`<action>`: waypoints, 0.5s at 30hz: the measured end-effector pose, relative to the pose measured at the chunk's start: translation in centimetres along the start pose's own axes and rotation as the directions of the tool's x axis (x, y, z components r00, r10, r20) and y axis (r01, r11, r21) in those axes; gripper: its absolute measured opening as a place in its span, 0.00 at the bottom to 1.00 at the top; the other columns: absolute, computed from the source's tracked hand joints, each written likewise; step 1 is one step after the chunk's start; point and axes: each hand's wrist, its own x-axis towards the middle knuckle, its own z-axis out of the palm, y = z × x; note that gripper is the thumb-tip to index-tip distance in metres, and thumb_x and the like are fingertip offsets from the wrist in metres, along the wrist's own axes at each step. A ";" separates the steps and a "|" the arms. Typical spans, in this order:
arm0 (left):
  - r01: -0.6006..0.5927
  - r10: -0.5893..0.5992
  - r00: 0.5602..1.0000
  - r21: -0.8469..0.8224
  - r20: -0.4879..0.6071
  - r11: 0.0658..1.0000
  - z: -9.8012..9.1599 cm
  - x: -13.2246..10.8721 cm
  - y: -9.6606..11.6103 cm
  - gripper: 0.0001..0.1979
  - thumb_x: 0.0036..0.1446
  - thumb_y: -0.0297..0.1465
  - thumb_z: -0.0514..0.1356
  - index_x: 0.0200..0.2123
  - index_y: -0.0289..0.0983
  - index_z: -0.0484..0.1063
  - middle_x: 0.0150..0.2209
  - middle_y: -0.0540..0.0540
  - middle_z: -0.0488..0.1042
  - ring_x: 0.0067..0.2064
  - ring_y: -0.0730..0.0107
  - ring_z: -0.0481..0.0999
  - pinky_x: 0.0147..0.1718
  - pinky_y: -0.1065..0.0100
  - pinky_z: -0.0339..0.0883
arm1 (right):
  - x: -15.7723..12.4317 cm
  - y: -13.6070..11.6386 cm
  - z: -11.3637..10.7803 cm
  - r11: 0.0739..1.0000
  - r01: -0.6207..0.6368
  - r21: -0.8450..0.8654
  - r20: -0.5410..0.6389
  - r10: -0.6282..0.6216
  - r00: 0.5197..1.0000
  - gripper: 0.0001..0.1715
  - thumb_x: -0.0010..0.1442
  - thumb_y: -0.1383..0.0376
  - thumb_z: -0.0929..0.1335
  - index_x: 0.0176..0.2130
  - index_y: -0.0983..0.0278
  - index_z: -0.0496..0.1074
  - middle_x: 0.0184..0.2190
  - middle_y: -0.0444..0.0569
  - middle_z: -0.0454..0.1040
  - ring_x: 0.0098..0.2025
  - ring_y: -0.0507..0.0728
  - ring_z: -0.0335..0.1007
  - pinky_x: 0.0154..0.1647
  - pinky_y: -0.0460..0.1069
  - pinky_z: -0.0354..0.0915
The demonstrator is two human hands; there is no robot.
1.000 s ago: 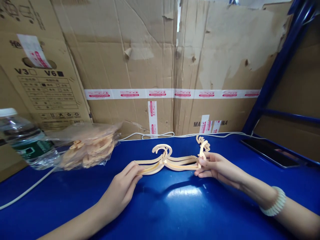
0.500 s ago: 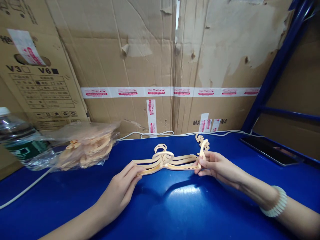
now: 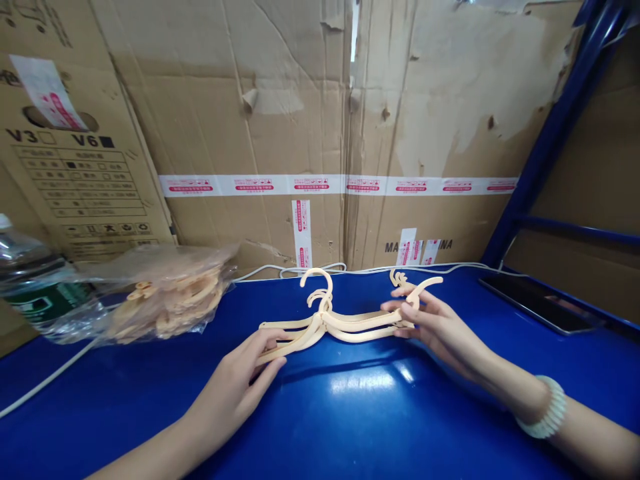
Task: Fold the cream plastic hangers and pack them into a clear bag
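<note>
A small stack of cream-coloured clothes hangers is held low over the blue tabletop, hooks upward. My left hand is closed on the left ends of the hangers, thumb below and fingers above. At the right ends, my right hand pinches the hangers between thumb and fingers. A curved cream piece sticks out up and to the right from between those fingers; whether it joins the stack is hidden. Just behind that hand lie several small cream hook-shaped pieces.
A clear plastic bag of cream parts lies at left beside a water bottle. At right is a dark flat phone-like device. A white cable runs along the back, before large cardboard boxes. A blue frame post stands at right.
The front hanger's hook has swung from lying forward to standing up. The curved piece at my right hand has tipped from nearly upright to the right.
</note>
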 end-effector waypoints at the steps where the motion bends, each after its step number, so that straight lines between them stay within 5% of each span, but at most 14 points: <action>1: 0.006 -0.006 1.000 -0.004 0.003 1.000 -0.2 0.1 0.0 0.09 0.67 0.34 0.52 0.49 0.43 0.64 0.42 0.47 0.73 0.41 0.65 0.75 0.42 0.67 0.70 | 0.2 -0.4 -0.4 1.000 0.005 0.015 0.007 -0.005 1.000 0.22 0.49 0.53 0.78 0.39 0.62 0.73 0.33 0.47 0.75 0.34 0.55 0.72 0.34 0.50 0.69; 5: -0.039 0.039 0.999 0.001 -0.009 0.999 -0.8 0.4 -0.1 0.06 0.68 0.32 0.50 0.45 0.42 0.65 0.39 0.49 0.71 0.38 0.68 0.73 0.38 0.70 0.67 | 1.3 -2.3 -3.0 0.998 0.030 -0.050 0.044 -0.028 0.999 0.18 0.46 0.54 0.79 0.31 0.63 0.77 0.25 0.44 0.72 0.27 0.52 0.66 0.29 0.47 0.64; 8: -0.105 0.106 0.994 0.040 -0.015 0.994 -1.0 0.6 -0.5 0.07 0.69 0.29 0.48 0.44 0.41 0.66 0.41 0.48 0.67 0.41 0.68 0.72 0.41 0.68 0.65 | 2.0 -3.5 -4.9 0.961 0.056 -0.271 0.101 -0.030 0.994 0.17 0.44 0.55 0.79 0.31 0.62 0.77 0.27 0.45 0.75 0.27 0.52 0.67 0.30 0.48 0.64; 11: -0.160 0.161 0.987 0.128 0.007 0.979 -0.9 0.6 -0.8 0.08 0.68 0.28 0.49 0.44 0.40 0.66 0.42 0.46 0.67 0.43 0.65 0.69 0.43 0.64 0.64 | 2.3 -4.2 -5.8 0.797 0.110 -0.593 0.247 0.051 0.968 0.19 0.46 0.53 0.78 0.31 0.65 0.78 0.30 0.49 0.77 0.33 0.57 0.71 0.36 0.51 0.65; 15: -0.227 0.210 0.973 0.241 0.095 0.944 -0.8 0.3 -1.0 0.07 0.67 0.27 0.50 0.44 0.40 0.66 0.41 0.46 0.70 0.43 0.60 0.68 0.42 0.59 0.62 | 2.4 -4.2 -6.1 0.529 0.247 -0.812 0.361 0.123 0.924 0.17 0.53 0.52 0.73 0.31 0.64 0.78 0.30 0.49 0.79 0.34 0.60 0.73 0.38 0.52 0.65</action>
